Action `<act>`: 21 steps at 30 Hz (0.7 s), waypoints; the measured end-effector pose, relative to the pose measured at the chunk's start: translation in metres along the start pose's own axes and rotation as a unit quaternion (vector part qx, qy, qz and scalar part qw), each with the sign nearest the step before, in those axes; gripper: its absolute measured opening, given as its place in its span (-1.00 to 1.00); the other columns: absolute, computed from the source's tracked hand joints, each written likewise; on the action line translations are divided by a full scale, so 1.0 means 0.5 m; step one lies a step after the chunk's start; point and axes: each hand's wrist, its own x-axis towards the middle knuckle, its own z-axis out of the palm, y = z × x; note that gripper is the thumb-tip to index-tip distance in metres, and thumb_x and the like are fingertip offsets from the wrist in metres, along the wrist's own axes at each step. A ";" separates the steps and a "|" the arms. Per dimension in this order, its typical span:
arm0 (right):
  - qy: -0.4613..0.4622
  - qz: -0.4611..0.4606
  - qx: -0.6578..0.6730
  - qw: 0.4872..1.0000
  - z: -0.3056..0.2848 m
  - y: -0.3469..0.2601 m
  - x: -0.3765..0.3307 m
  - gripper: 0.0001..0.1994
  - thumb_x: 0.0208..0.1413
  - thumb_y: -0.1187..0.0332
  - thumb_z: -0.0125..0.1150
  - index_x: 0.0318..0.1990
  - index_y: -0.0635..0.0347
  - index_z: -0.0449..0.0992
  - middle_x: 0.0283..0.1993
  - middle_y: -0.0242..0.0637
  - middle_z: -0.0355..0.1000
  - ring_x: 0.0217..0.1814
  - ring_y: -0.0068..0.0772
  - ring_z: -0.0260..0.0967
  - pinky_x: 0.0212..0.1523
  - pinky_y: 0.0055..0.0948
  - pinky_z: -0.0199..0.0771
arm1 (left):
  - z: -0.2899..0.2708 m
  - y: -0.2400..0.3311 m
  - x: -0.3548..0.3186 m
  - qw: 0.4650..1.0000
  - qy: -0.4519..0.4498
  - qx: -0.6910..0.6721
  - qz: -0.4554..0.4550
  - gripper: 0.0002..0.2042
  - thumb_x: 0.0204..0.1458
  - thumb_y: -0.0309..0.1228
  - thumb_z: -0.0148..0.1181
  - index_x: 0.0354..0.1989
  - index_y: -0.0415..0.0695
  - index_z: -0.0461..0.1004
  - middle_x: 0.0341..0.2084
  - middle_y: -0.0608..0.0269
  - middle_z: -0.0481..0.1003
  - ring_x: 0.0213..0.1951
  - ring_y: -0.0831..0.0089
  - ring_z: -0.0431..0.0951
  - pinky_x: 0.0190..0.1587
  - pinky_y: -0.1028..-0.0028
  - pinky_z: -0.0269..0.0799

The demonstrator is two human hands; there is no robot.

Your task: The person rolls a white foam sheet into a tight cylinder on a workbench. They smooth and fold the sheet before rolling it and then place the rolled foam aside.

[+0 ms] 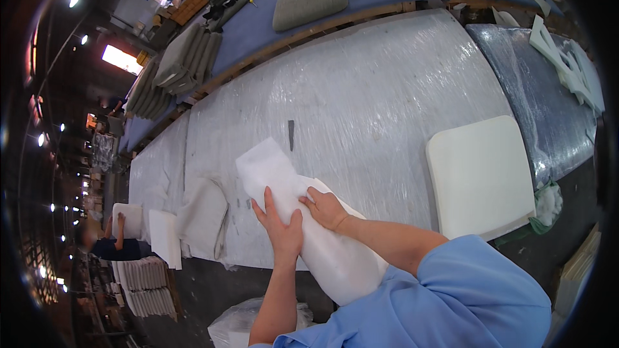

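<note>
1. White, fluffy sheet of wadding [345, 270] lies across the near edge of the plastic-covered table [367, 84], over a cream, flat-edged piece [319, 184].
2. Left hand [282, 229] rests on it, fingers spread; right hand [327, 210] is half-curled at its edge, pinch unclear.
3. Apparently done: laying wadding over cream.
4. Apparently unfinished: smoothing; the far end looks loose.
</note>
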 end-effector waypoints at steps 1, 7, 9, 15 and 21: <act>0.009 0.008 0.008 1.000 0.004 0.002 -0.001 -0.62 0.43 0.03 0.02 -0.14 0.23 0.40 -0.37 0.22 0.52 -0.26 0.38 0.49 -0.18 0.18 0.45 | -0.001 0.000 -0.002 1.000 -0.001 -0.002 -0.006 -0.14 0.04 -0.51 0.24 0.57 -0.10 0.01 0.52 -0.45 -0.37 0.56 -0.26 -0.23 0.51 0.08 -0.01; -0.031 0.070 0.034 0.997 -0.002 0.012 0.021 -0.50 0.41 -0.03 0.04 0.14 0.28 0.46 0.01 0.26 0.53 0.07 0.29 0.49 0.07 0.06 0.49 | -0.002 -0.001 0.005 1.000 0.001 -0.005 -0.004 -0.13 0.04 -0.50 0.25 0.58 -0.03 0.01 0.52 -0.44 -0.37 0.55 -0.28 -0.18 0.51 0.06 -0.02; -0.042 0.067 0.034 0.996 -0.036 0.041 0.044 -0.37 0.39 -0.11 0.06 0.32 0.29 0.42 0.24 0.20 0.48 0.27 0.20 0.46 0.23 -0.02 0.47 | 0.022 0.009 0.027 1.000 -0.014 -0.015 0.019 -0.13 0.04 -0.49 0.25 0.59 -0.03 0.01 0.52 -0.44 -0.37 0.55 -0.30 -0.18 0.51 0.05 -0.02; -0.268 0.269 0.337 0.861 -0.149 -0.062 0.096 -0.14 0.28 -0.33 0.12 0.40 0.32 0.37 0.38 0.08 0.39 0.46 0.03 0.31 0.42 -0.02 0.26 | 0.001 -0.032 0.003 0.999 0.012 0.032 -0.009 -0.13 0.08 -0.49 0.24 0.60 0.04 -0.02 0.55 -0.30 -0.43 0.53 -0.13 -0.03 0.46 0.13 0.16; -0.179 0.212 0.276 0.920 -0.091 -0.116 0.112 -0.21 0.25 -0.10 0.30 0.38 0.43 0.34 0.29 0.08 0.44 0.28 -0.10 0.44 0.23 -0.18 0.46 | 0.007 -0.015 0.005 1.000 0.006 0.014 -0.003 -0.12 0.07 -0.43 0.25 0.60 -0.04 -0.04 0.52 -0.47 -0.37 0.55 -0.33 -0.22 0.51 0.03 0.00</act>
